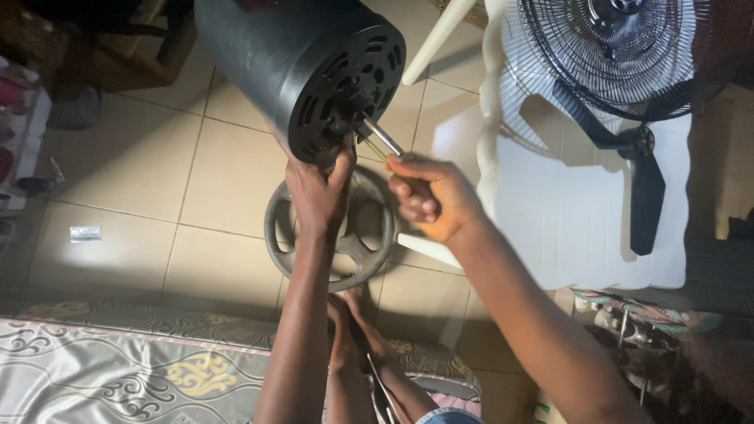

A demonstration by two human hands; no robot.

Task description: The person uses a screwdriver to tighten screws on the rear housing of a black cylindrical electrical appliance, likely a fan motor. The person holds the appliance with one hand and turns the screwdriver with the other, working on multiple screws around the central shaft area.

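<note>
A black fan motor housing (314,59) with a slotted round end face is held up over the tiled floor. My left hand (320,188) supports its lower rim, fingers pressed against the vented face. My right hand (430,196) is closed around the handle of a screwdriver whose metal shaft (382,136) reaches to the centre of the housing's face. Below the hands lies a round grey fan base ring (276,228) on the floor.
A white plastic chair (565,204) at the right carries a black fan blade (640,180) and a wire fan guard (613,47). A patterned mattress (141,361) runs along the bottom left. My legs and feet (357,345) show beneath the arms. Wooden furniture stands top left.
</note>
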